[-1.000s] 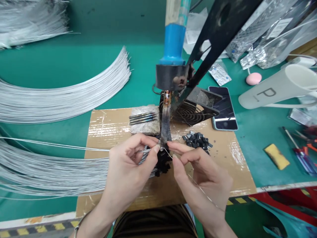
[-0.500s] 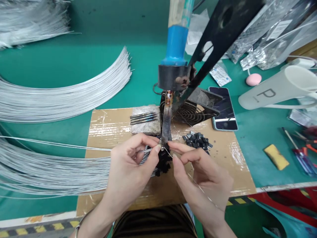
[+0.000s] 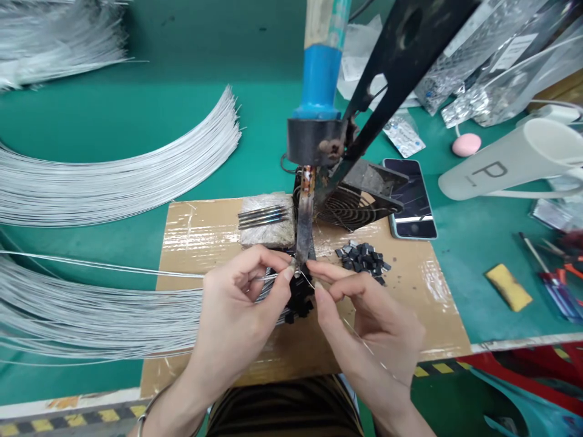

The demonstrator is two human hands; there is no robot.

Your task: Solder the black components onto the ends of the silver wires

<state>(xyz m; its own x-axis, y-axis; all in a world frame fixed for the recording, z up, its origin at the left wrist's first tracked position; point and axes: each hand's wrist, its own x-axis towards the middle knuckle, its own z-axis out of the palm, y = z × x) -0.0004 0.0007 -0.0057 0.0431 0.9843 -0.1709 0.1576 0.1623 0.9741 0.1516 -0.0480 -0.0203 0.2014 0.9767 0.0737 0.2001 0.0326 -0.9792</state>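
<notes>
A soldering iron with a blue collar points down in a black bracket, its dark tip ending between my hands. My left hand pinches thin grey wires just left of that tip. Between thumb and forefinger, my right hand grips a thin strand of solder wire, which reaches the tip and trails back under the palm. What exactly meets at the tip is too small to tell. Small black connectors lie below the fingertips, at the ends of a wire bundle.
Loose black pieces are heaped on the cardboard. Behind the iron stand a fan and a block with metal rods. A phone, a mug, a yellow sponge and another wire bundle lie around.
The iron and its bracket have shifted slightly left in view. My right hand has moved a little left with the solder wire; my left hand is nearly still.
</notes>
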